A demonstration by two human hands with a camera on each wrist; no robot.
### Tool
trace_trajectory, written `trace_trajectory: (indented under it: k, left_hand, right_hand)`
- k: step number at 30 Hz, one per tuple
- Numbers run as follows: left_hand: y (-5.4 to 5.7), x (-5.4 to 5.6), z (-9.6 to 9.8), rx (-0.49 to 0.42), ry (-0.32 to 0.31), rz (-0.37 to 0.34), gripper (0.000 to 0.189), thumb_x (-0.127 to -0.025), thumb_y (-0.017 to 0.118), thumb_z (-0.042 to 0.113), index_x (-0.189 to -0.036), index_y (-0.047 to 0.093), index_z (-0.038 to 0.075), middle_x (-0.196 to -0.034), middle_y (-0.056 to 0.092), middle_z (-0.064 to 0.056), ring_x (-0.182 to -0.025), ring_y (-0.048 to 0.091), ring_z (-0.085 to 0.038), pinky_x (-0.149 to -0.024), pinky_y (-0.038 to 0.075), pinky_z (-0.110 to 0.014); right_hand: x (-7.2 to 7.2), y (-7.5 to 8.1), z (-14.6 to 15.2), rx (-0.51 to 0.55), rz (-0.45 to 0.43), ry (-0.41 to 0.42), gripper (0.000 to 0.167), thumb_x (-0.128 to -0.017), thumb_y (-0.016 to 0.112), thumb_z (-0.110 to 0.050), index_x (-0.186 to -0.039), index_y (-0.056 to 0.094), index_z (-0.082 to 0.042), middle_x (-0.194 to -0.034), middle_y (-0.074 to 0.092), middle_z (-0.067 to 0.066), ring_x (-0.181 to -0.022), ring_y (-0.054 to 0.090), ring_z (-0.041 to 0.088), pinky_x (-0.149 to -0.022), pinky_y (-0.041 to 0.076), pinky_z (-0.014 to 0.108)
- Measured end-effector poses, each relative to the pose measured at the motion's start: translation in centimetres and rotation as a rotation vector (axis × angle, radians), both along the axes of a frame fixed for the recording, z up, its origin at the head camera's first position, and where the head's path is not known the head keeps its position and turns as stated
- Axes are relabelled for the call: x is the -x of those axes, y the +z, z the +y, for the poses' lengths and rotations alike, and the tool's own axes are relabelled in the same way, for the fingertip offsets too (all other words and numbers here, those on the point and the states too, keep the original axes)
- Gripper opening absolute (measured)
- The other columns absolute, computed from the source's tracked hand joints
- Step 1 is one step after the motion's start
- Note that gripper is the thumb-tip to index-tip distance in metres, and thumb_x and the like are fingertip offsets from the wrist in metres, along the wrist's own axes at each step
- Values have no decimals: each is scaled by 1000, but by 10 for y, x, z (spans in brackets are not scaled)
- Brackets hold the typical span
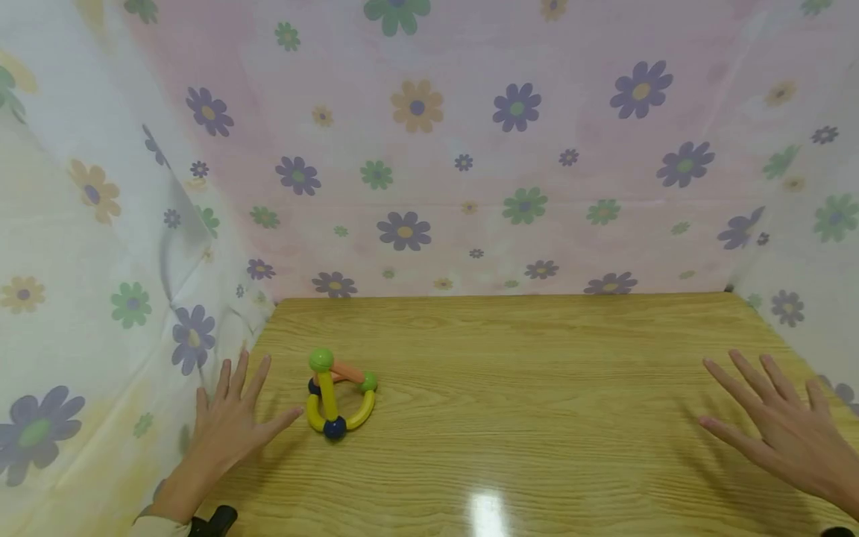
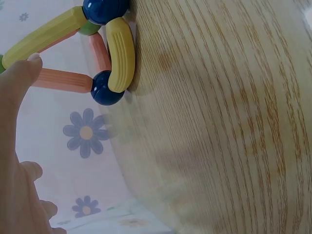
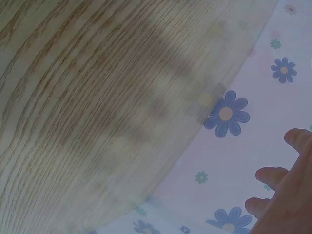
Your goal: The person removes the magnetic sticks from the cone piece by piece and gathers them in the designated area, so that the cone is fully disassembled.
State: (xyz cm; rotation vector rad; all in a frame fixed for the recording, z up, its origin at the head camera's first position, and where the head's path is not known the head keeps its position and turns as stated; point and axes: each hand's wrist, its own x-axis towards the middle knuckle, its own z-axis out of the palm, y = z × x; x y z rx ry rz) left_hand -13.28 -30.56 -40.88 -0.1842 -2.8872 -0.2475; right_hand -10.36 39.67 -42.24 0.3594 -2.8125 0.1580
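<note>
A small frame built of toy rods and balls (image 1: pixel 328 395) stands on the left part of the wooden table. Its yellow rods (image 2: pixel 122 53) and orange rods (image 2: pixel 66 81) join at dark blue balls (image 2: pixel 107 88) and green balls (image 1: pixel 321 360). My left hand (image 1: pixel 231 429) is just left of the frame, fingers spread and straight, thumb pointing toward it and nothing held. In the left wrist view the thumb overlaps the frame. Far to the right, my right hand (image 1: pixel 781 421) hovers over the table with spread fingers, holding nothing.
The wood-grain table (image 1: pixel 510 388) is bordered at the back and both sides by flower-printed cloth (image 1: pixel 470 149). The left cloth (image 1: pixel 121 261) hangs in folds close by the left hand. A light reflection shines near the table's front.
</note>
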Motion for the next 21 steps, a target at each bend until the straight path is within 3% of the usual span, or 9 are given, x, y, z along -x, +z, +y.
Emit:
trace_trajectory:
  k: [8,13,17,21]
  left_hand:
    - [1,-2,1,-4,-3,21,101,-78,60,67,-154,8,24,-157,-2,-12,-138,9,-49,-92,8,-78]
    - [3,-2,4,-39,-10,-16,100,-80,59,65,-154,7,23,-157,-1,-15,-138,9,-47,-94,10,-77]
    - [7,-2,9,-63,-15,-41,99,-81,59,64,-154,8,22,-156,7,-20,-137,13,-47,-94,14,-76]
    - [11,-3,16,-123,-27,-21,97,-80,63,61,-153,15,19,-154,14,-21,-133,23,-50,-92,23,-75]
  right_hand:
    - [3,8,-5,13,16,20,96,-82,69,-46,-154,9,-25,-157,-2,16,-138,-12,45,-94,-18,71]
    - [5,21,-19,43,4,56,92,-83,69,-42,-153,13,-23,-157,2,16,-139,-9,45,-95,-16,71]
    - [10,33,-37,88,24,119,86,-83,70,-37,-152,20,-23,-156,12,17,-140,1,43,-101,-7,70]
    - [17,45,-60,173,67,215,84,-78,76,-32,-149,32,-24,-148,31,20,-132,26,48,-95,17,71]
